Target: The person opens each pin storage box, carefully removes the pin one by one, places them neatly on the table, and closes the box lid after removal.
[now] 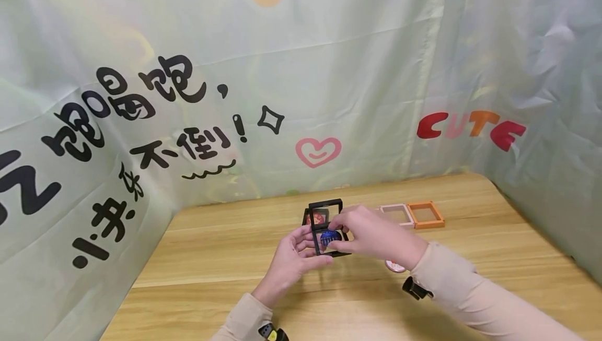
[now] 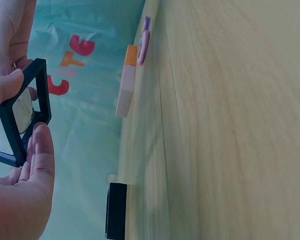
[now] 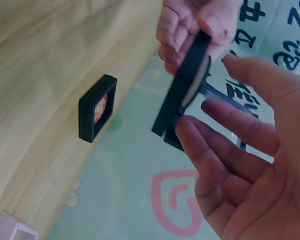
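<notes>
My left hand (image 1: 296, 257) grips a black hinged display frame (image 1: 325, 202) with clear film windows. The frame stands unfolded above the table, its two halves at an angle. Against the lower window is a round blue badge (image 1: 331, 237), seen edge-on and pale in the right wrist view. My right hand (image 1: 371, 231) reaches in from the right, thumb and index finger at opposite edges of the badge. Its other fingers (image 3: 190, 135) bend beside the frame's edge. In the left wrist view the left thumb (image 2: 7, 90) lies on one side of the frame.
Behind the held frame, a black frame (image 3: 87, 120) with a red badge inside stands on the table. Pink (image 1: 396, 213) and orange (image 1: 425, 214) frames lie at the back right. A round badge (image 1: 395, 267) lies partly under the right forearm. Printed cloth hangs behind the table.
</notes>
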Demonstrator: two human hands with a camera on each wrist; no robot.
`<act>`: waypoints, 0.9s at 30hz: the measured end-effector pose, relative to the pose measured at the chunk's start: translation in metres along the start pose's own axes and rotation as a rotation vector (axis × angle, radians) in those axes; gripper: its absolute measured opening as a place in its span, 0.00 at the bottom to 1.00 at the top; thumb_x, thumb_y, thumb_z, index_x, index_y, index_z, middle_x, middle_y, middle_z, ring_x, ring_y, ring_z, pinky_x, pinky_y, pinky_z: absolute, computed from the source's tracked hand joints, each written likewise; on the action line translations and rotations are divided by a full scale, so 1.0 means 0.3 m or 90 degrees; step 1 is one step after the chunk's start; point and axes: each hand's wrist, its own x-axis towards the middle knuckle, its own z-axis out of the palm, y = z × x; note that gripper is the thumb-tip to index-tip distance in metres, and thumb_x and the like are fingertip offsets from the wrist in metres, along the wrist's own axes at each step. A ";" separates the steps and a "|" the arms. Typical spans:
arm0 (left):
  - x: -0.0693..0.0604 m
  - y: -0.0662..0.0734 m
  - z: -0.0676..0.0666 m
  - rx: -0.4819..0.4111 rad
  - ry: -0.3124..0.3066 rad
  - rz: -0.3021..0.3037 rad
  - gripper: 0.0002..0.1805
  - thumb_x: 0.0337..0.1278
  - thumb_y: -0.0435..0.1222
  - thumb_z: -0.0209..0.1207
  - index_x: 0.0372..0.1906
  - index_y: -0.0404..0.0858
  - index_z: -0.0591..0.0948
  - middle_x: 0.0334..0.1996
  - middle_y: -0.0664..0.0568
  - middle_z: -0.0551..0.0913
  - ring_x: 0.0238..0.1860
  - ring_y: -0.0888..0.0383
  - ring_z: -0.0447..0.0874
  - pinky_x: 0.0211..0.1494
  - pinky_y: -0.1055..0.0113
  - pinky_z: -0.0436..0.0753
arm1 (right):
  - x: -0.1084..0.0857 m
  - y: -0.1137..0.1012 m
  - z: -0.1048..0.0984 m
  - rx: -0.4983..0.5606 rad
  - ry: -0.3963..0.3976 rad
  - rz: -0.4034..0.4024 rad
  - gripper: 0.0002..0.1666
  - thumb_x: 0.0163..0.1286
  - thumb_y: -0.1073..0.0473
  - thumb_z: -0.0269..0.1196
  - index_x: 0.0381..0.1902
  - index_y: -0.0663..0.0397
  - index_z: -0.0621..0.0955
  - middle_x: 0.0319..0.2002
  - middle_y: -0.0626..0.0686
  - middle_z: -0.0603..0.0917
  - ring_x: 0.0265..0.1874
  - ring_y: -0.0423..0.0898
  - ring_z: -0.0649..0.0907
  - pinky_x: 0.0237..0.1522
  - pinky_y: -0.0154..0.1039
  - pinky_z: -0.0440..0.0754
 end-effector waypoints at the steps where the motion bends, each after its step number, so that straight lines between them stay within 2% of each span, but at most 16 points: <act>1: 0.001 -0.001 0.001 -0.002 0.000 0.003 0.44 0.51 0.27 0.80 0.74 0.29 0.71 0.54 0.43 0.86 0.49 0.56 0.88 0.55 0.70 0.91 | 0.002 -0.003 0.006 -0.003 0.003 0.002 0.14 0.69 0.50 0.76 0.44 0.52 0.91 0.39 0.47 0.91 0.35 0.38 0.86 0.34 0.31 0.85; 5: 0.005 -0.006 0.004 -0.003 -0.003 0.016 0.43 0.50 0.26 0.79 0.72 0.29 0.72 0.53 0.42 0.87 0.49 0.56 0.88 0.56 0.69 0.91 | 0.010 -0.018 0.022 -0.024 0.015 0.010 0.14 0.67 0.50 0.77 0.44 0.53 0.91 0.38 0.47 0.90 0.30 0.35 0.80 0.29 0.29 0.79; 13: 0.007 -0.012 0.001 0.012 -0.003 0.030 0.43 0.50 0.25 0.79 0.73 0.29 0.72 0.54 0.41 0.87 0.50 0.55 0.89 0.56 0.70 0.91 | 0.019 -0.032 0.038 -0.068 0.017 0.012 0.13 0.65 0.52 0.79 0.43 0.52 0.90 0.35 0.46 0.88 0.26 0.33 0.76 0.25 0.29 0.75; 27: 0.004 -0.010 -0.004 0.014 0.000 0.032 0.43 0.50 0.22 0.77 0.73 0.27 0.71 0.52 0.44 0.87 0.50 0.56 0.87 0.55 0.70 0.91 | 0.021 -0.036 0.045 -0.077 0.022 -0.006 0.14 0.60 0.52 0.80 0.42 0.48 0.91 0.35 0.45 0.86 0.30 0.35 0.80 0.29 0.31 0.80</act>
